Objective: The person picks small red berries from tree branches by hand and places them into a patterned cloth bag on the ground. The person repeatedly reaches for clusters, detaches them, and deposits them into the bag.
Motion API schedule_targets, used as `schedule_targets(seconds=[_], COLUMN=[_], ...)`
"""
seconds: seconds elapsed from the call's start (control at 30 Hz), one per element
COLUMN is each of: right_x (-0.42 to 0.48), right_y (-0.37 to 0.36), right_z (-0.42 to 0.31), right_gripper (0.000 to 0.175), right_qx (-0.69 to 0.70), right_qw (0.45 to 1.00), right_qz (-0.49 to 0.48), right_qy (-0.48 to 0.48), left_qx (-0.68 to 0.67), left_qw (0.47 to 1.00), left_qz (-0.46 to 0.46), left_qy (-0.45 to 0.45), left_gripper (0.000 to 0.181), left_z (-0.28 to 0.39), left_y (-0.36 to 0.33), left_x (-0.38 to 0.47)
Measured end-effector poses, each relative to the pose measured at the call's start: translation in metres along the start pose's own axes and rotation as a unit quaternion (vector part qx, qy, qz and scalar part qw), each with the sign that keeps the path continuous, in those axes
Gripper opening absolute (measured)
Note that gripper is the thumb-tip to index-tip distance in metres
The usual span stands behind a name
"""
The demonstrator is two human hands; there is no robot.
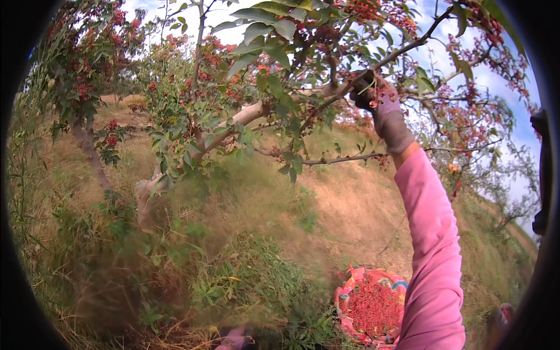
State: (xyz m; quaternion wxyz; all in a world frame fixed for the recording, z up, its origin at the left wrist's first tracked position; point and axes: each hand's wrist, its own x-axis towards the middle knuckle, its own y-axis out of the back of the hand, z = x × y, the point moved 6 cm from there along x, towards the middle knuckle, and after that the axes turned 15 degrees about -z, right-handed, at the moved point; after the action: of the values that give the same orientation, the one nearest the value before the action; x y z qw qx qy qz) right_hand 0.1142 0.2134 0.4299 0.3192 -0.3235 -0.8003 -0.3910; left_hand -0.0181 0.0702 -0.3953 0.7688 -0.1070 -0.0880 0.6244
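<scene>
My right hand point(378, 98), in a purple and dark glove below a pink sleeve, is raised among the branches at the upper right. Its dark fingertips touch a thorny-looking tree branch point(404, 49). A small cluster of red berries point(379, 92) with thin stems shows against the glove, held in the curled fingers. More red berry clusters point(367, 9) and green leaves hang above. I do not plainly see my left hand; a blurred pinkish shape point(234, 339) at the bottom edge cannot be made out.
A colourful sack point(342, 306) holding many red berries point(375, 308) stands open on the ground, beside my sleeve. A thick pale limb point(247, 114) crosses the middle. Weeds and dry grass cover the slope, with another berry tree point(89, 148) at left. A dark object point(542, 170) edges the right.
</scene>
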Motion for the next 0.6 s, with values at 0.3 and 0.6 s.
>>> schedule_targets(seconds=[0.3,0.6], right_x=[-0.111,-0.184], right_y=[-0.041,-0.06], right_z=[-0.024,-0.016], right_gripper=[0.031,0.036], right_qx=[0.224,0.095], right_qw=[0.969,0.981], right_qz=[-0.032,0.006], right_qy=[-0.104,-0.17], left_qx=[0.308,0.08], left_qw=[0.933,0.988], left_qz=[0.057,0.129], left_qy=[0.179,0.035], left_gripper=[0.028,0.013], left_z=[0.076,0.095], left_y=[-0.009,-0.027], left_x=[-0.02,-0.01])
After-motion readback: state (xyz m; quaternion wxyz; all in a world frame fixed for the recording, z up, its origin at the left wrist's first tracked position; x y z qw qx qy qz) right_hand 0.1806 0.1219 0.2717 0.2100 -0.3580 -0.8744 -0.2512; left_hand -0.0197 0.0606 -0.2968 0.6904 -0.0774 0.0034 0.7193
